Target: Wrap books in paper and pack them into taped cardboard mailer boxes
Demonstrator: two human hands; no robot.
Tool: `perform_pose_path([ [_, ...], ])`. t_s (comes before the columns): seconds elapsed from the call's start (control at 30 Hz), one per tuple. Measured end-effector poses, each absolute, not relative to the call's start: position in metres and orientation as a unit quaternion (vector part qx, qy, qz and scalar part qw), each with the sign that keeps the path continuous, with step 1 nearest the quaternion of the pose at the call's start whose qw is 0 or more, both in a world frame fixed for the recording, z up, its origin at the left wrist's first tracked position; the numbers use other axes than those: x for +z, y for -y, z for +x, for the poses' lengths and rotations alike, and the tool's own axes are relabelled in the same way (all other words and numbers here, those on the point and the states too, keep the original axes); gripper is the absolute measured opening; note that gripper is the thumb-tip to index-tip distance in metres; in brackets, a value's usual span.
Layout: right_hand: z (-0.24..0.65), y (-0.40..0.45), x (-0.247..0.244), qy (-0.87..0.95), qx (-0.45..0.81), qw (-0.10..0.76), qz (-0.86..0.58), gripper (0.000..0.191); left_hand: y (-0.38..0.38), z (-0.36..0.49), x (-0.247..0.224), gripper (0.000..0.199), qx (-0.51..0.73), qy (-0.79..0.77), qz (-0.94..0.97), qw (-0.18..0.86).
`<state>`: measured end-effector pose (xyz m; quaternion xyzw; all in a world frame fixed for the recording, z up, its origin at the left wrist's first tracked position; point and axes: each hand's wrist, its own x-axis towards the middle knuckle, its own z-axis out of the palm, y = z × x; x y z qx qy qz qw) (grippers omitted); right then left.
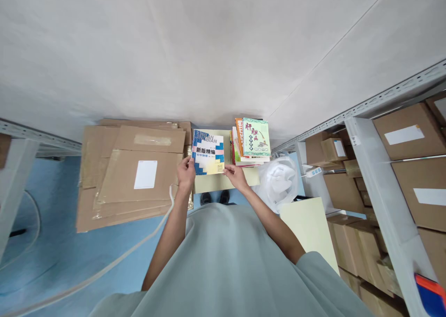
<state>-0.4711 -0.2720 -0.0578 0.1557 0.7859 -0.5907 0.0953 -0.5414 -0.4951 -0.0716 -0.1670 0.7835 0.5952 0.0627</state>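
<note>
A blue, white and yellow book (pixel 209 155) with large Chinese characters is held above a pale yellow table (pixel 223 183). My left hand (pixel 186 173) grips its lower left edge, thumb on the cover. At the lower right corner, my right hand (pixel 236 175) pinches the same book between thumb and fingers. Just right of it on the table lies a stack of books, topped by a green-bordered book (pixel 256 138) with an orange one (pixel 239 130) showing beneath. The fingers under the held book are hidden.
Flattened cardboard boxes (pixel 163 161) are piled to the left. A white plastic bag (pixel 280 180) stands right of the table, near a pale yellow board (pixel 308 228). Metal shelving (pixel 379 187) with cartons lines the right; a pale hose (pixel 118 260) crosses the lower left.
</note>
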Motion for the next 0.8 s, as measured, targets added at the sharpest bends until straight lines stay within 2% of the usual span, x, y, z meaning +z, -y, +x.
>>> perform_pose_path([
  [0.13,-0.466,0.258,-0.025,-0.755,-0.636,0.047,0.153,0.039,0.495,-0.54,-0.045,0.066,0.691,-0.707,-0.142,0.046],
  [0.27,-0.454,0.246,0.013,-0.737,-0.66,0.008,0.149,0.046,0.494,-0.54,-0.011,0.075,0.725,-0.682,-0.069,0.064],
  [0.5,-0.398,0.225,0.067,-0.748,-0.633,-0.081,0.184,0.041,0.464,-0.537,0.029,0.063,0.729,-0.665,0.048,0.156],
  [0.8,-0.276,0.215,0.086,-0.721,-0.544,-0.187,0.386,0.039,0.368,-0.501,0.019,0.057,0.685,-0.61,0.175,0.358],
])
